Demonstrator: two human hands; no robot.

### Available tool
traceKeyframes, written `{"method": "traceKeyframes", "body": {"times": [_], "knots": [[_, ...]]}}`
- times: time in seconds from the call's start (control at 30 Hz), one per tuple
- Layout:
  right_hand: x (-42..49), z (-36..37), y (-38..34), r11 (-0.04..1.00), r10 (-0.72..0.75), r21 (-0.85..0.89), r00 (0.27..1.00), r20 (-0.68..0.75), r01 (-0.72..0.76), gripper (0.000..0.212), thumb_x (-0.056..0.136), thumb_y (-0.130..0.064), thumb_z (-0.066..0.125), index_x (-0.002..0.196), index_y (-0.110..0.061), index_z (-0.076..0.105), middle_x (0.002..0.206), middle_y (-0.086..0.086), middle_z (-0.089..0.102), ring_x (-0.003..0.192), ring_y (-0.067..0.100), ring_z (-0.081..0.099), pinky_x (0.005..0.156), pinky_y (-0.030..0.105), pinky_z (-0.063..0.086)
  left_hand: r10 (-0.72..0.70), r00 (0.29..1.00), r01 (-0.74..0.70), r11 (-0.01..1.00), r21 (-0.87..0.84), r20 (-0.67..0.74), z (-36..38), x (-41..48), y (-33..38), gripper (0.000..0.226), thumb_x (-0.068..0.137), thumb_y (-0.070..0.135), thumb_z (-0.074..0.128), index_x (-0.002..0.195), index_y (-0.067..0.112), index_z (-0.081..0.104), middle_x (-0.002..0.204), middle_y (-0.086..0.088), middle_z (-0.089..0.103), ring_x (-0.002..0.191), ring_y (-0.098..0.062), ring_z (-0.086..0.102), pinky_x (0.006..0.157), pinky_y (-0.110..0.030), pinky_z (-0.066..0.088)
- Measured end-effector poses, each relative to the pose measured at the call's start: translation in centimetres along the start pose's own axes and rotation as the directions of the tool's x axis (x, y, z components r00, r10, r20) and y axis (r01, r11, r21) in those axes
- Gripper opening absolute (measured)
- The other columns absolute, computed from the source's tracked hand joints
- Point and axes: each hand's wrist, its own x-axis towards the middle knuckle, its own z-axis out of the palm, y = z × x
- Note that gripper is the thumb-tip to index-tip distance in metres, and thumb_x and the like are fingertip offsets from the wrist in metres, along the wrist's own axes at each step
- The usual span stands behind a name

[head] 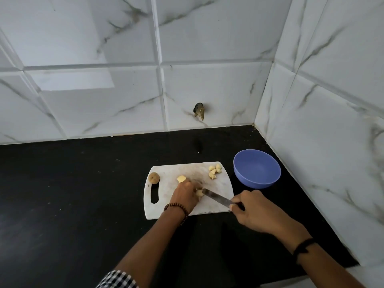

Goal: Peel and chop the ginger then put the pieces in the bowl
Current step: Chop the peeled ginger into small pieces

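board: white plastic cutting board (220, 185) with a handle slot at its left end, flat on the black stone counter (72, 194).
board, left end: round brown ginger stub (154, 178) just beyond the slot, apart from the rest.
board, middle: peeled pale-yellow ginger (181, 179) sticks out past the fingertips of the left hand (185, 196).
left hand: knuckles up, fingers curled down over the peeled pale-yellow ginger, holding it to the board; brown bead bracelet (176, 208) on the wrist.
blade tip: another yellow bit (200, 192) shows at the thumb side, touching the blade.
knife: slim steel kitchen knife (216, 197), blade slanting across the board, tip at the left hand.
board, far right corner: heap of chopped ginger pieces (215, 171), well apart from both hands.
right hand: right hand (251, 210) wrapped tight round the knife handle at the board's near right corner; black band (303, 246) on the wrist.
bowl: round blue plastic bowl (255, 181), upright on the counter just right of the board; inside shows plain blue down to the bottom. All ginger seen lies on the board.
hidden: left fingertips and whatever sits under the palm; cannot tell if the two yellow bits are one piece. Knife handle is covered by the right hand.
cut off: checked sleeve (118, 279) at the bottom edge.
hard to make out: dark ragged spot (199, 111) on the marble-look wall tile (104, 100).
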Motion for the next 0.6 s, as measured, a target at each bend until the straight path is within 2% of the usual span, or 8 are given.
{"method": "traceKeyframes", "body": {"times": [0.07, 0.17, 0.33, 0.47, 0.6], "knots": [[0.0, 0.8, 0.0, 0.999, 0.007, 0.054, 1.0, -0.024, -0.006, 0.014, 0.098, -0.032, 0.054, 0.098, -0.023, 0.065, 0.093, -0.002, 0.061, 0.075, 0.008, 0.065, 0.06, 0.018, 0.047, -0.045, 0.999, 0.045, 0.999, -0.014, -0.024, 0.2, -0.2, -0.1, 0.026, 0.084, 0.013, 0.067, 0.11, 0.018, 0.067, 0.112, -0.003, 0.063, 0.096, -0.015, 0.061, 0.088, -0.029, 0.053], [0.3, 1.9, -0.4, 0.991, 0.021, 0.131, 0.998, -0.067, -0.012, 0.016, 0.099, -0.035, 0.052, 0.092, -0.024, 0.062, 0.093, -0.001, 0.06, 0.071, 0.007, 0.064, 0.055, 0.017, 0.044, -0.145, 0.988, 0.141, 0.987, -0.076, -0.055, 0.5, -0.4, -0.4, 0.02, 0.081, 0.021, 0.073, 0.098, 0.019, 0.065, 0.099, 0.0, 0.065, 0.087, -0.012, 0.061, 0.081, -0.03, 0.055], [0.9, 3.4, -1.4, 0.979, 0.02, 0.204, 0.989, -0.146, 0.011, 0.02, 0.1, -0.038, 0.048, 0.105, -0.025, 0.063, 0.096, -0.002, 0.058, 0.074, 0.008, 0.063, 0.056, 0.016, 0.042, -0.199, 0.976, 0.182, 0.968, -0.173, -0.087, 0.8, -0.6, -0.6, 0.021, 0.077, 0.023, 0.077, 0.094, 0.022, 0.066, 0.094, 0.004, 0.065, 0.081, -0.007, 0.061, 0.078, -0.025, 0.056], [1.4, 4.5, -2.3, 0.969, 0.001, 0.244, 0.984, -0.177, 0.043, 0.021, 0.101, -0.033, 0.048, 0.101, -0.02, 0.064, 0.084, -0.005, 0.059, 0.069, 0.007, 0.062, 0.053, 0.017, 0.046, -0.194, 0.976, 0.167, 0.96, -0.225, -0.104, 1.1, -0.8, -0.8, 0.021, 0.08, 0.018, 0.075, 0.1, 0.02, 0.069, 0.092, 0.004, 0.068, 0.079, -0.003, 0.062, 0.077, -0.019, 0.055], [1.9, 5.5, -2.6, 0.959, 0.001, 0.275, 0.974, -0.225, 0.063, 0.021, 0.101, -0.032, 0.048, 0.097, -0.02, 0.064, 0.08, -0.004, 0.061, 0.068, 0.01, 0.063, 0.056, 0.019, 0.05, -0.226, 0.965, 0.188, 0.949, -0.254, -0.133, 1.2, -0.8, -0.9, 0.021, 0.08, 0.019, 0.075, 0.1, 0.021, 0.069, 0.093, 0.004, 0.069, 0.081, -0.003, 0.062, 0.079, -0.019, 0.055]]}}
